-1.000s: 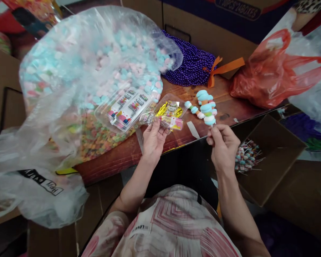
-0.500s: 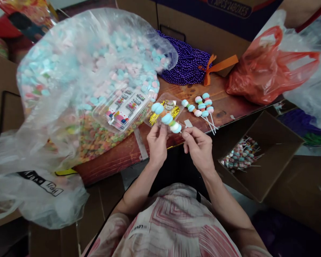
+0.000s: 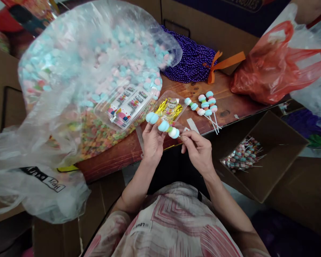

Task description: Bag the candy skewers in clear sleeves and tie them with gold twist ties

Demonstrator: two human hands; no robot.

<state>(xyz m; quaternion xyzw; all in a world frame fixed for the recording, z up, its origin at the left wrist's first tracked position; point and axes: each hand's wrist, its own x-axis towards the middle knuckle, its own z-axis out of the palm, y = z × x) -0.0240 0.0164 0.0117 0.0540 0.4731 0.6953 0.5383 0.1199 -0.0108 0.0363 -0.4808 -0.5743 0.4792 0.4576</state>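
Observation:
Between my two hands is a candy skewer (image 3: 163, 125), with blue, white, orange and green pieces threaded on a thin stick. My left hand (image 3: 153, 142) is closed round its candy part from below. The fingers of my right hand (image 3: 197, 147) pinch the stick end at the lower right. Just behind, a clear tray with gold twist ties (image 3: 171, 110) sits on the wooden table (image 3: 109, 165). To its right lie three finished-looking candy skewers (image 3: 206, 103) with white sticks. A clear box of printed labels (image 3: 131, 105) rests to the left.
A large clear bag of pastel candies (image 3: 101, 64) covers the table's left side, with ring candies (image 3: 101, 142) under it. Purple bead strings (image 3: 191, 59) and a red plastic bag (image 3: 267, 71) stand behind. A cardboard box (image 3: 278, 160) at the right holds wrapped skewers (image 3: 244, 153).
The held skewer and my left hand have shifted slightly left and the skewer lies a little flatter. My right hand still pinches the stick. The view has moved slightly.

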